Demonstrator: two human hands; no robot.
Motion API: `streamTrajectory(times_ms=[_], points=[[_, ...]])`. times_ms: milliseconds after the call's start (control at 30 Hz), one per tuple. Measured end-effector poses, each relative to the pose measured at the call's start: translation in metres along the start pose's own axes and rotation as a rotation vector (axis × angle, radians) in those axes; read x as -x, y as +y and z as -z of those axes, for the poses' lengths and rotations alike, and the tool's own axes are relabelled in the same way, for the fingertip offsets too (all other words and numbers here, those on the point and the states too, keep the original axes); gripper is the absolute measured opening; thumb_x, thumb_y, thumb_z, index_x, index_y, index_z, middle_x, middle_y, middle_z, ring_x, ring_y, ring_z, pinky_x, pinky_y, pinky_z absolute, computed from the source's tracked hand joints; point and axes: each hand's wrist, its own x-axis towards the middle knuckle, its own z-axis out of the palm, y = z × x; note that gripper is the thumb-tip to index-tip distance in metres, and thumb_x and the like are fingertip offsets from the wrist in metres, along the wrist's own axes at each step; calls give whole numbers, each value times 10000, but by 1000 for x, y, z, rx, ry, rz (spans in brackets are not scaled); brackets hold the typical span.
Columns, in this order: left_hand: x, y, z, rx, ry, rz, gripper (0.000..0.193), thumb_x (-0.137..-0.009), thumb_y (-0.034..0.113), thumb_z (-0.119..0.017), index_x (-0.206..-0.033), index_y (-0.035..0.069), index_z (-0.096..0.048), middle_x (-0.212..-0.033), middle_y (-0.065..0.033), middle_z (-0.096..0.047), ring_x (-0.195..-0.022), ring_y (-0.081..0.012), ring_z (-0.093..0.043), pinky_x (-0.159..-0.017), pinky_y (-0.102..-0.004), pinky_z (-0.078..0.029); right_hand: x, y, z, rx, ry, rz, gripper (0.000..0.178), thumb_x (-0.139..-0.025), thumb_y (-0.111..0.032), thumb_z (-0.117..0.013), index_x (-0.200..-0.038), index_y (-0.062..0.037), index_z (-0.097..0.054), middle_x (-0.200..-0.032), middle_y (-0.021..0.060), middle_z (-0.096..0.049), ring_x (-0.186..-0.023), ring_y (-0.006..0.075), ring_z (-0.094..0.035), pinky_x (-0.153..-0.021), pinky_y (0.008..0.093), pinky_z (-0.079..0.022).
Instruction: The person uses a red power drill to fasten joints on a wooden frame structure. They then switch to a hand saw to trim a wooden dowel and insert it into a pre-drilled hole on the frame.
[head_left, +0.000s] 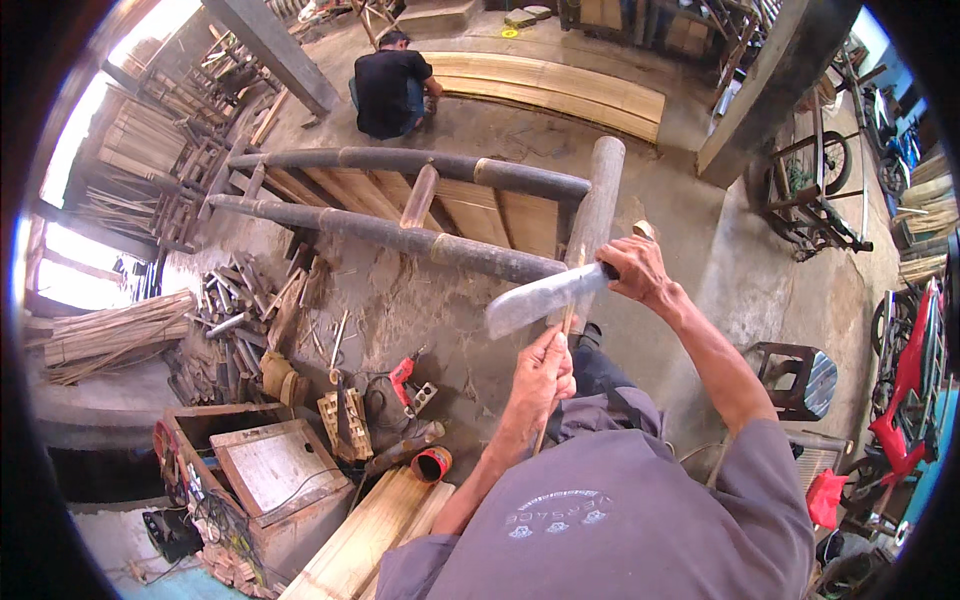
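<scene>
My right hand [640, 268] grips the handle of a machete [535, 302], its broad grey blade pointing left across the front of me. Below the blade, my left hand [543, 375] is closed around a thin bamboo stick [568, 321]. The upper part of the stick meets the blade; its lower end runs down toward my shirt. Just beyond both hands is a bamboo frame [500, 262] of dark poles with a short crosspiece, and a thick pale pole [600, 190] stands at its right end, partly behind the blade.
A co-worker [388, 92] crouches beyond the frame beside long bamboo slats [540, 90]. On the floor at left lie a red drill [402, 378], an orange-red can [432, 464] and piled offcuts [235, 310]. A wooden box [280, 465] stands nearby. At right is a stool [800, 385].
</scene>
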Motion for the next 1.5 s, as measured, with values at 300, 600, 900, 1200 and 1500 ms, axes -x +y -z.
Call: streamTrajectory(times_ms=[300,600,900,1200,1500], points=[[14,-1,17,-146,89,-79,371,-997,185,-503,-1359,104,-503,-675,47,-394,-457,-30,-305,-442,-212,-355,44,64,5,92,118,-584,164,-794,-198,-595,-941,-190,-667,-796,94,-683,-732,289,-675,-614,424,-524],[51,15,17,-178,101,-192,369,-991,174,-520,-1353,105,-521,-646,56,-382,-469,-30,-326,-419,-207,-330,41,86,37,171,83,-909,187,-786,-255,-610,-906,-135,-686,-879,134,-694,-821,296,-683,-672,405,-542],[-57,19,77,-1693,34,-562,287,-888,244,-587,-1152,154,-656,-909,-134,-657,-849,-320,-637,-715,-423,-511,6,-61,-23,-369,102,-515,296,-769,-160,-626,-1059,-140,-684,-870,188,-677,-837,360,-666,-732,451,-535],[-42,-31,23,-1339,-371,-343,358,-839,246,-698,-1119,33,-630,-1106,-169,-629,-1031,-282,-603,-852,-344,-481,130,-68,-61,-474,53,-1032,220,-817,-198,-606,-949,-48,-700,-816,191,-667,-767,319,-661,-699,405,-504],[-101,-17,-3,-362,-80,-275,278,-1013,284,-462,-1106,27,-512,-946,-124,-665,-854,-191,-667,-760,-321,-561,143,-69,-43,-798,92,-1209,297,-831,-228,-584,-1050,-49,-676,-740,99,-689,-708,177,-655,-689,332,-501]])
